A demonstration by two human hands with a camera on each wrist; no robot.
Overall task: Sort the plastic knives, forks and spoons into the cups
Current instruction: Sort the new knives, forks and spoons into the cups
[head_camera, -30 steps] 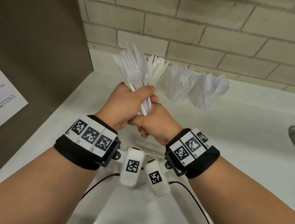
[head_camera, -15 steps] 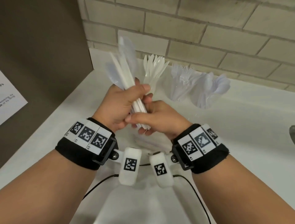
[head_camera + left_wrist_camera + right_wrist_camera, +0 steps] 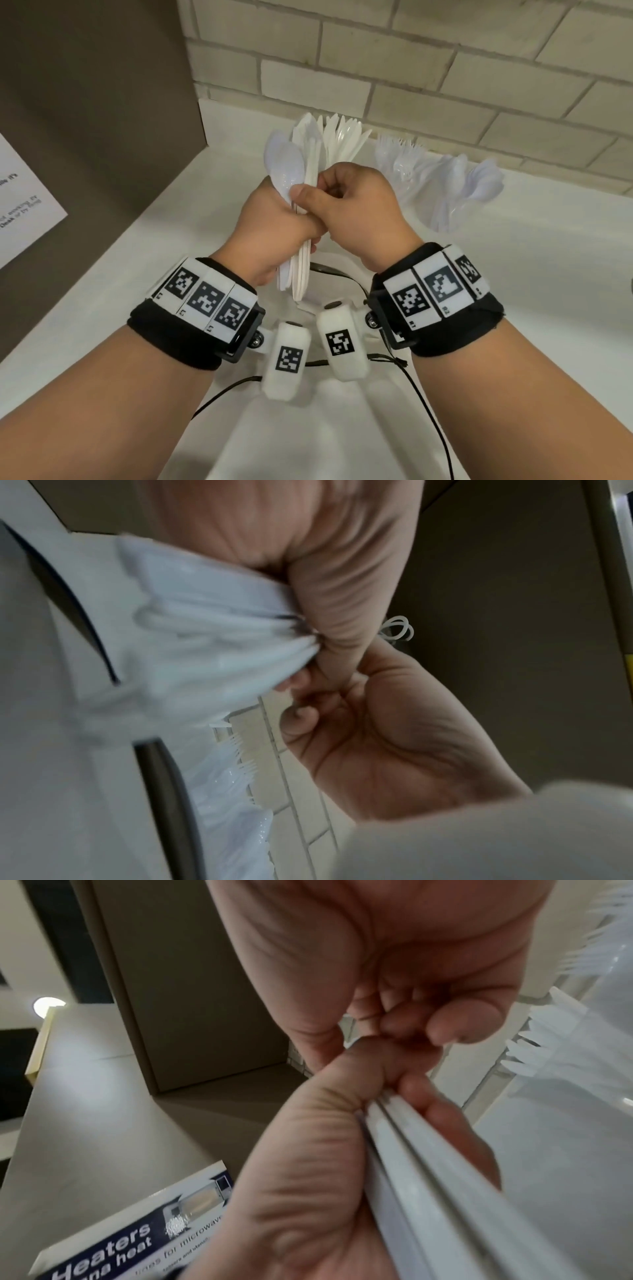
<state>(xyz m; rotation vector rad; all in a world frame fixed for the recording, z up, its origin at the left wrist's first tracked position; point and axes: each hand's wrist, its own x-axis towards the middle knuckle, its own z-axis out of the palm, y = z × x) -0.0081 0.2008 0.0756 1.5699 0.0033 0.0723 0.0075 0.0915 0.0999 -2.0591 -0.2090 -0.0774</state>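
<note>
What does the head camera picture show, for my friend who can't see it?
Two hands meet over a white counter: the left hand grips a bundle of white plastic cutlery, and the right hand pinches at it. Behind stand clear cups filled with forks and spoons against a brick wall.

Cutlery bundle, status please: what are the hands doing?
Left hand grips cutlery bundle. Right hand pinches at its top. Cups behind, already part filled. Nothing in the way.
</note>
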